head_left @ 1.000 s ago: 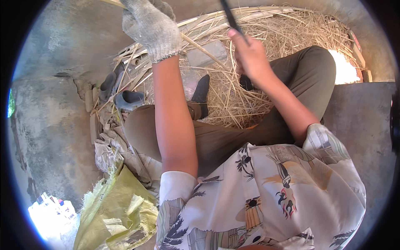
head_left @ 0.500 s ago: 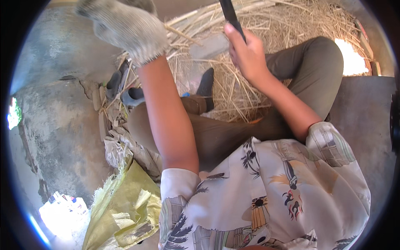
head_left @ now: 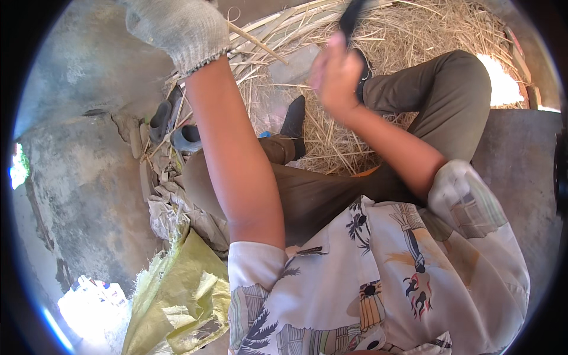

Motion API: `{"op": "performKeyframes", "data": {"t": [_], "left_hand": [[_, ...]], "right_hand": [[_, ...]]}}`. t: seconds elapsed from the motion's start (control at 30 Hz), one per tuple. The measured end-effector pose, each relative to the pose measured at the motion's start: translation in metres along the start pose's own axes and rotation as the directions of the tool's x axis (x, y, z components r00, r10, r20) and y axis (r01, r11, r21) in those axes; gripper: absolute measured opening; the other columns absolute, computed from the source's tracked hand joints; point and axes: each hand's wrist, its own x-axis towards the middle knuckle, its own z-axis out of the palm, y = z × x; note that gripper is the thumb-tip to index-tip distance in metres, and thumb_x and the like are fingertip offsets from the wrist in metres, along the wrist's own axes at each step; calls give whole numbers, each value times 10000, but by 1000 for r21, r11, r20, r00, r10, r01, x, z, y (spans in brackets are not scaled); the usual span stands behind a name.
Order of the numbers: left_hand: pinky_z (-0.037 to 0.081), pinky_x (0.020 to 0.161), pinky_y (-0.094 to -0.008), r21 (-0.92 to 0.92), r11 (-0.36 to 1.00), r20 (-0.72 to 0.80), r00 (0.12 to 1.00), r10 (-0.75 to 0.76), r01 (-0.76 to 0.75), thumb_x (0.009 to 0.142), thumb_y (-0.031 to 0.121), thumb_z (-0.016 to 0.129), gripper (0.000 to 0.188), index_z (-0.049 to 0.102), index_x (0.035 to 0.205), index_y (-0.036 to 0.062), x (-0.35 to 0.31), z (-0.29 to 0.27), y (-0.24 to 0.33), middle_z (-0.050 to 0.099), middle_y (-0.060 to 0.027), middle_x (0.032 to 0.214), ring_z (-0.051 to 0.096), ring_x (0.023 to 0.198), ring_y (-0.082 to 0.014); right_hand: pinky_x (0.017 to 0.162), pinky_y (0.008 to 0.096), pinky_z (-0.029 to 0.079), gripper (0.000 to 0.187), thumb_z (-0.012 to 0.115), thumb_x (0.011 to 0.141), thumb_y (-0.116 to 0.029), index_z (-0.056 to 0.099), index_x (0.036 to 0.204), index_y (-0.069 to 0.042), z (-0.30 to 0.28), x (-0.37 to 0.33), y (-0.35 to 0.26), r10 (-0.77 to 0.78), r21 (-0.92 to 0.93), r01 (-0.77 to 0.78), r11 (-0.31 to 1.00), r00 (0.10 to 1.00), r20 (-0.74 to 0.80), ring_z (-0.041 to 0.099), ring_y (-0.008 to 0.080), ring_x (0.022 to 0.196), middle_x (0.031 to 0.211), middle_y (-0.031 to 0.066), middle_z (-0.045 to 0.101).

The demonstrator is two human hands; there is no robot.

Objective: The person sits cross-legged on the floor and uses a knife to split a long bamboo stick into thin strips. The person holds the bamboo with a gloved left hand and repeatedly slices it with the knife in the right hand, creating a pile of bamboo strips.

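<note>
My left hand (head_left: 180, 29), in a pale knitted glove, is raised at the upper left, its fingers partly cut off by the picture's top edge. It appears closed on a thin bamboo strip (head_left: 257, 42), which sticks out past the glove on its right. A thin curl stands by the strip's upper end. My bare right hand (head_left: 337, 80) is wrapped round a black tool (head_left: 351, 22), blurred by motion. The tool points up toward the top edge; its far end is out of view, so its kind is unclear.
Straw and thin shavings (head_left: 414, 32) cover the floor ahead, around my dark socked foot (head_left: 293, 121) and crossed legs. Grey shoes (head_left: 186, 137) lie to the left, near a concrete wall (head_left: 89, 195). A torn yellow woven sack (head_left: 177, 290) lies at the lower left.
My right hand has moved slightly left and down, with the black tool's visible part shifting right. My left hand has moved slightly up; the strip's upper end has shifted with it.
</note>
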Motion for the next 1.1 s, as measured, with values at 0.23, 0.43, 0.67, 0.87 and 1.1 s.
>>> {"op": "performKeyframes", "data": {"t": [0.23, 0.43, 0.67, 0.87, 1.1], "left_hand": [[278, 486, -314, 124, 990, -149, 988, -47, 66, 984, 674, 232, 658, 420, 714, 104, 0, -8, 10, 338, -3, 546, 289, 461, -134], [316, 512, -314, 140, 987, -119, 991, -65, 82, 977, 697, 228, 663, 432, 770, 101, 6, -14, -1, 355, -30, 573, 343, 493, -154], [419, 578, -363, 162, 982, -163, 984, -72, 98, 924, 783, 214, 726, 447, 794, 108, -9, -29, 10, 416, -42, 639, 399, 525, -175], [531, 651, -379, 283, 947, -256, 963, -81, 155, 844, 872, 282, 849, 510, 952, 62, -17, -20, -2, 519, -102, 871, 577, 751, -241], [223, 404, -278, 127, 985, -324, 943, -70, 116, 956, 716, 268, 633, 296, 600, 194, -6, -22, 45, 234, 65, 492, 225, 427, -89]], "right_hand": [[502, 326, 432, 513, 518, 987, -462, 560, 729, -21, 10, 14, -39, 259, -546, -69, 835, 925, 279, 534, 145, 531, 596, 36, 542], [425, 304, 355, 529, 538, 993, -450, 578, 702, -10, -36, 17, 24, 518, -811, -132, 570, 824, 230, 423, 115, 437, 516, -25, 436], [609, 284, 426, 467, 559, 987, -408, 603, 767, 1, 7, 10, -57, 126, -527, 161, 834, 876, 466, 498, 96, 633, 635, 30, 551], [578, 397, 463, 565, 592, 920, -481, 645, 844, 76, -73, 39, 65, 516, -843, -179, 507, 847, 130, 568, 255, 582, 624, 146, 564], [487, 435, 446, 637, 516, 957, -564, 588, 812, 52, -28, 8, 31, 529, -807, -69, 587, 787, 317, 549, 284, 453, 544, 148, 543]]}}
